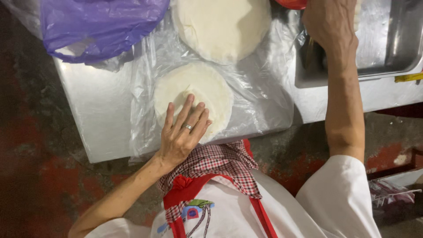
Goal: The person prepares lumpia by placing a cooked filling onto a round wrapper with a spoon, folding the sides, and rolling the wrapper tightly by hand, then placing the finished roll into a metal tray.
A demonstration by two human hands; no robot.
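- My left hand [183, 132] lies flat, fingers spread, on the near round white sheet [194, 99]. It presses and grips nothing.
- That sheet sits on clear plastic [260, 94], close to the steel table's [99, 110] front edge.
- A second round sheet [222, 26] lies farther back, just beside the first.
- My right hand [330, 22] reaches over the metal tray [396, 48]; I cannot tell whether it is holding anything.
- A purple bag [99, 24] sits at the far left, with bare table in front of it.
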